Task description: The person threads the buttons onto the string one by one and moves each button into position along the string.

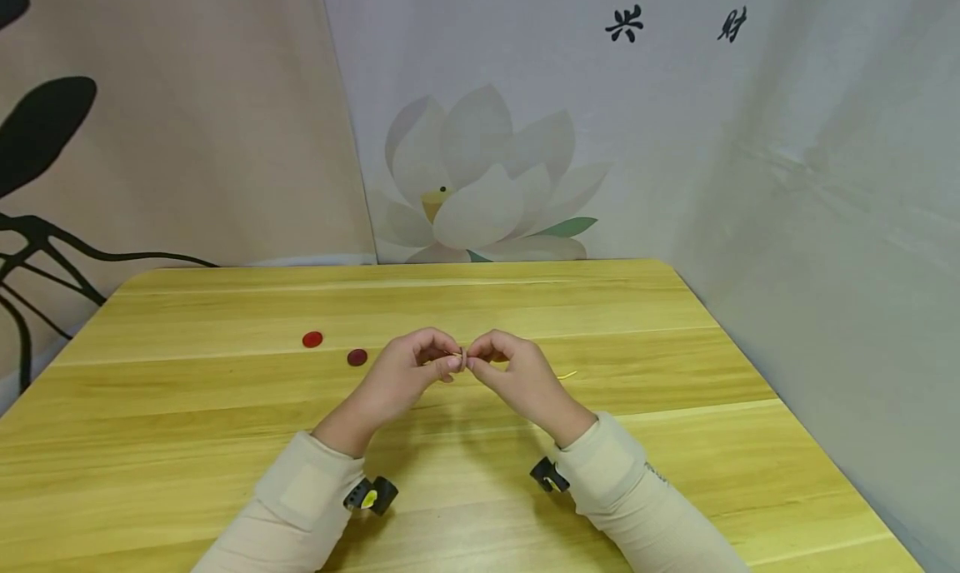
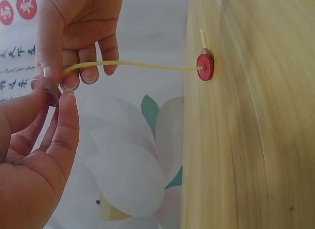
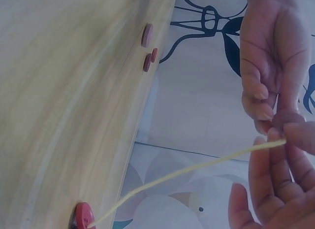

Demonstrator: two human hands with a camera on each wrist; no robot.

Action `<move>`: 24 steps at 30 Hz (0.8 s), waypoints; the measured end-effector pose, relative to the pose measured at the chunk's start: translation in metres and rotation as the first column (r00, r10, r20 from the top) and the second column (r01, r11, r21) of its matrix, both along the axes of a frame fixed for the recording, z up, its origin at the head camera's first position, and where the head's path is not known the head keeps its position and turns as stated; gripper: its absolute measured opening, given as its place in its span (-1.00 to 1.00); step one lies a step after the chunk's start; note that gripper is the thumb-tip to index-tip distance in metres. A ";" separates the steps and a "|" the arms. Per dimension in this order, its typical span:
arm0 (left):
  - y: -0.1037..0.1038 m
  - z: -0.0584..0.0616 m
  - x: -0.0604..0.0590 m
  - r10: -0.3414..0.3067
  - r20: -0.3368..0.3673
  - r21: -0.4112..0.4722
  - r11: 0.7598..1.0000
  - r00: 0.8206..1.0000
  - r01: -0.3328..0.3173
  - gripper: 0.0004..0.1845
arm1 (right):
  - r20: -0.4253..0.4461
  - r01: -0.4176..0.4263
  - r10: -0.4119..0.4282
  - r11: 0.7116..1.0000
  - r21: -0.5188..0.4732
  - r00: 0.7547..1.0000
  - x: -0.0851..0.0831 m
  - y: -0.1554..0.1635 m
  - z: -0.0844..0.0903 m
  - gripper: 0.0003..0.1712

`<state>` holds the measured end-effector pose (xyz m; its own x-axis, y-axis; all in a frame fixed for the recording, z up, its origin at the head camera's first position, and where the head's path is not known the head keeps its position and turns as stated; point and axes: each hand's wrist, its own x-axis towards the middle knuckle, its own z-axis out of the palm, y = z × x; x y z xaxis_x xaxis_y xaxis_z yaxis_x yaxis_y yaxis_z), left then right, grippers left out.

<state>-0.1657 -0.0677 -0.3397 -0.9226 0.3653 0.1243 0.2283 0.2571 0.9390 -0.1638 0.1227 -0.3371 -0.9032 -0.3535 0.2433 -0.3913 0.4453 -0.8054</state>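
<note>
L hand [image 1: 408, 371] pinches a small pinkish button [image 2: 47, 89] btwn thumb & forefinger, held above the table [image 1: 225, 423] approx mid-table; R hand [image 1: 513, 373], right next to it at 3 o'clock, pinches the yellow cord [image 2: 133, 64] w/ its end at that button. The cord runs from the fingers down to a red button [image 2: 205, 65] lying on the tabletop, already threaded on. Two more buttons, bright red [image 1: 312, 339] & dark red [image 1: 357, 356], lie on the wood at approx 9–10 o'clock from the hands, near each other but apart.
</note>
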 end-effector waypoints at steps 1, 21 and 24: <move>0.000 0.000 0.000 0.000 0.000 0.001 1.000 1.000 0.000 -0.86 | 0.000 -0.002 0.002 1.000 0.000 1.000 0.000 0.000 0.000 -0.93; -0.001 -0.002 -0.003 0.036 0.013 0.053 0.998 0.999 -0.037 -0.92 | 0.012 -0.011 0.010 1.000 0.030 1.000 0.000 0.000 -0.002 -0.79; -0.001 -0.001 -0.003 0.039 0.020 0.057 0.998 0.999 -0.040 -0.93 | 0.029 -0.010 0.009 1.000 0.030 1.000 0.000 0.001 -0.002 -0.73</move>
